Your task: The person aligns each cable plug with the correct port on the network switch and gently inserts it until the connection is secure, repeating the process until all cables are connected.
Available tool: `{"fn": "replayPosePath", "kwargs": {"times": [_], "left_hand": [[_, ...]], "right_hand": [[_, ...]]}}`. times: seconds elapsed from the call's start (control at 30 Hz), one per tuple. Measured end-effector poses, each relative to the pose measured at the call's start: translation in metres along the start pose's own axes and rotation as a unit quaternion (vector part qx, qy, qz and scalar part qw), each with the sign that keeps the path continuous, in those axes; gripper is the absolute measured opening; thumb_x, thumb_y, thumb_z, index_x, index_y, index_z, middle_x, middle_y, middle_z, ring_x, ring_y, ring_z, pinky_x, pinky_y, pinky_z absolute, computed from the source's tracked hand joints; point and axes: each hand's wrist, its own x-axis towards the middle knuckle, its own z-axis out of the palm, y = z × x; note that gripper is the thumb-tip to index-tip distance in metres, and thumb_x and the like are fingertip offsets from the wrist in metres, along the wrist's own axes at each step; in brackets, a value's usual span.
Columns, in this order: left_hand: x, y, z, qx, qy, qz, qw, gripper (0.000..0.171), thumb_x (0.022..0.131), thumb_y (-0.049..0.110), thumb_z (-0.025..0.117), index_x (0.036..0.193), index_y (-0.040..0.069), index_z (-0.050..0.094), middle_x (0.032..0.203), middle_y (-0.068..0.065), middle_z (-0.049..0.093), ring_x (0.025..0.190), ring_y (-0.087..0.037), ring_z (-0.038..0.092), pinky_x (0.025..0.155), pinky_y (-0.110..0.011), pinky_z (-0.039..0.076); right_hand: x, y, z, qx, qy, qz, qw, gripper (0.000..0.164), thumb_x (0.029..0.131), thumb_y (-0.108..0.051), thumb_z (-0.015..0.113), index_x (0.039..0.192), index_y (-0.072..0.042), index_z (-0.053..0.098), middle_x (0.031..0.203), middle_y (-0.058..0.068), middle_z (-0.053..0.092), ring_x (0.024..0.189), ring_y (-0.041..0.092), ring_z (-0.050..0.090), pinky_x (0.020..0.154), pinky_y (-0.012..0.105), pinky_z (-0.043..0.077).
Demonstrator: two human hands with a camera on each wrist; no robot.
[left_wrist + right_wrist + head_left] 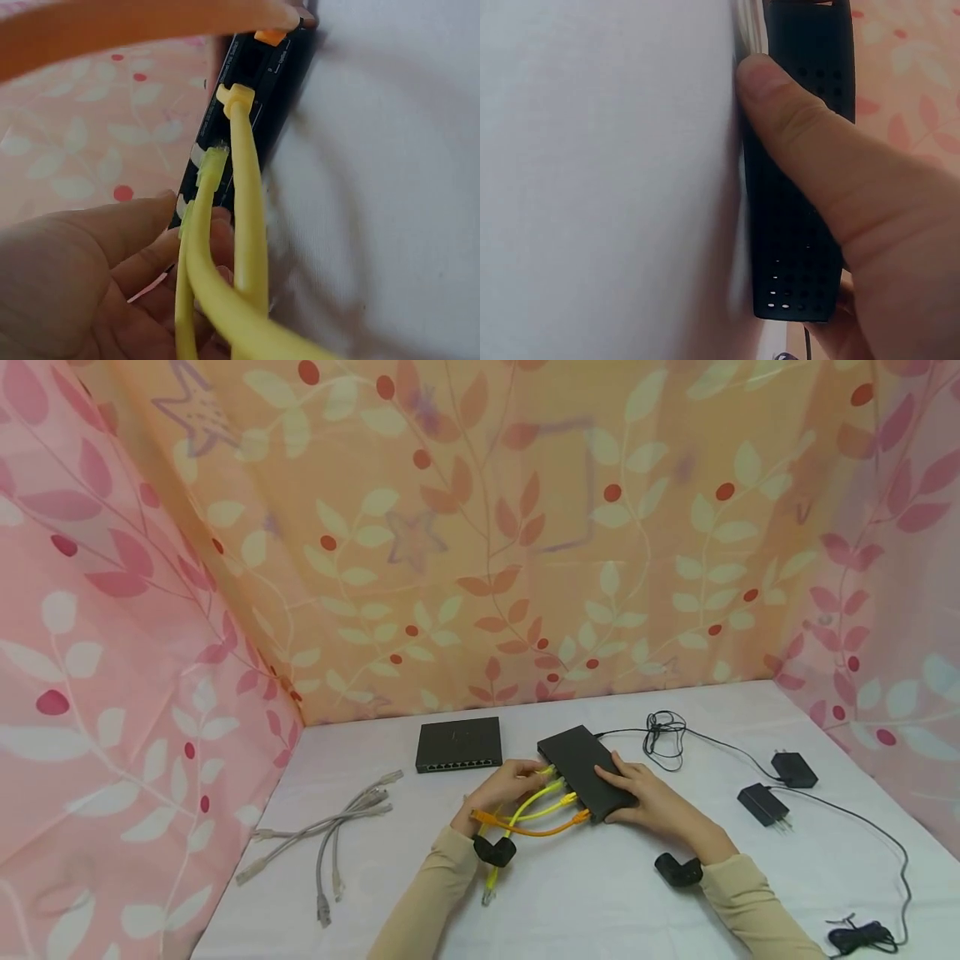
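Note:
A black network switch (587,772) is tilted over the white table, with several yellow cables (542,795) and an orange cable (531,832) plugged into its port side. My right hand (651,797) grips its near right end, fingers over the top and thumb (795,120) along the vented side. At the far end of the port row, my left hand (506,785) pinches a yellow cable's plug (187,219), its thumb beside the switch's corner. Another yellow plug (212,169) sits close by. Loose yellow cable ends hang below the left wrist.
A second black switch (459,745) lies at the back. Several grey network cables (341,820) are at left. To the right are two black power adapters (795,770) with thin cords and a bundled cord (862,937). Patterned curtains (480,568) enclose the table's back and sides.

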Motion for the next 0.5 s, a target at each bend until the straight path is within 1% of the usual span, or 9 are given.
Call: {"fn": "replayPosePath", "kwargs": {"times": [0.07,0.17,0.23,0.33,0.37,0.4,0.47,0.5], "left_hand": [[0.000,0.001,-0.002,0.000,-0.007,-0.007,1.0000,0.034,0.093,0.024,0.056,0.124,0.008,0.058,0.098,-0.004,0.064,0.078,-0.014,0.056,0.069,-0.026,0.051],[-0.003,0.002,-0.005,0.020,-0.021,-0.015,0.9995,0.038,0.094,0.028,0.055,0.127,0.010,0.055,0.104,-0.005,0.065,0.080,-0.016,0.058,0.071,-0.028,0.052],[-0.005,0.002,-0.007,0.041,-0.033,-0.017,0.9985,0.041,0.094,0.031,0.054,0.130,0.012,0.053,0.107,-0.006,0.063,0.079,-0.016,0.060,0.070,-0.029,0.053],[-0.011,0.003,-0.009,0.079,-0.061,-0.011,0.9950,0.048,0.093,0.034,0.055,0.136,0.014,0.046,0.120,-0.006,0.058,0.085,-0.016,0.061,0.072,-0.030,0.053],[-0.014,0.004,-0.010,0.095,-0.072,-0.009,0.9929,0.053,0.092,0.035,0.056,0.139,0.014,0.043,0.125,-0.006,0.056,0.092,-0.017,0.061,0.076,-0.030,0.052],[-0.017,0.005,-0.011,0.118,-0.081,-0.007,0.9897,0.058,0.091,0.037,0.058,0.141,0.015,0.039,0.130,-0.006,0.052,0.095,-0.015,0.059,0.078,-0.029,0.051],[-0.024,0.009,-0.011,0.168,-0.097,-0.004,0.9809,0.069,0.087,0.039,0.063,0.144,0.015,0.033,0.134,-0.004,0.047,0.100,-0.015,0.055,0.081,-0.028,0.048],[-0.027,0.011,-0.011,0.199,-0.103,-0.004,0.9746,0.074,0.084,0.041,0.066,0.145,0.015,0.031,0.136,-0.004,0.045,0.103,-0.015,0.053,0.082,-0.028,0.047]], "right_hand": [[0.001,0.001,-0.001,-0.003,0.001,-0.003,1.000,0.078,0.071,-0.042,0.076,0.137,-0.014,0.045,0.145,0.027,0.029,0.123,0.038,0.040,0.093,0.052,0.041],[0.001,0.001,-0.003,-0.003,0.000,-0.007,1.000,0.077,0.072,-0.040,0.076,0.136,-0.011,0.046,0.144,0.029,0.029,0.123,0.041,0.040,0.092,0.053,0.041],[0.002,0.000,-0.003,-0.005,-0.003,-0.008,1.000,0.077,0.072,-0.040,0.076,0.136,-0.009,0.046,0.143,0.030,0.029,0.122,0.043,0.040,0.092,0.054,0.041],[0.001,0.000,-0.003,-0.003,-0.011,-0.004,1.000,0.076,0.073,-0.040,0.075,0.136,-0.009,0.046,0.144,0.030,0.028,0.123,0.043,0.039,0.092,0.054,0.041],[0.001,0.001,-0.003,-0.002,-0.013,-0.002,1.000,0.076,0.073,-0.040,0.075,0.136,-0.009,0.046,0.144,0.030,0.028,0.123,0.043,0.039,0.092,0.054,0.041],[0.001,0.001,-0.003,-0.002,-0.016,0.000,1.000,0.076,0.073,-0.040,0.075,0.136,-0.009,0.046,0.144,0.029,0.028,0.123,0.043,0.039,0.092,0.054,0.041],[0.001,0.001,-0.003,-0.001,-0.020,0.002,1.000,0.076,0.073,-0.040,0.075,0.136,-0.009,0.045,0.145,0.030,0.027,0.124,0.043,0.039,0.092,0.054,0.040],[0.001,0.002,-0.003,-0.002,-0.021,0.004,1.000,0.076,0.073,-0.040,0.075,0.136,-0.009,0.045,0.145,0.029,0.027,0.124,0.043,0.039,0.093,0.054,0.040]]}}
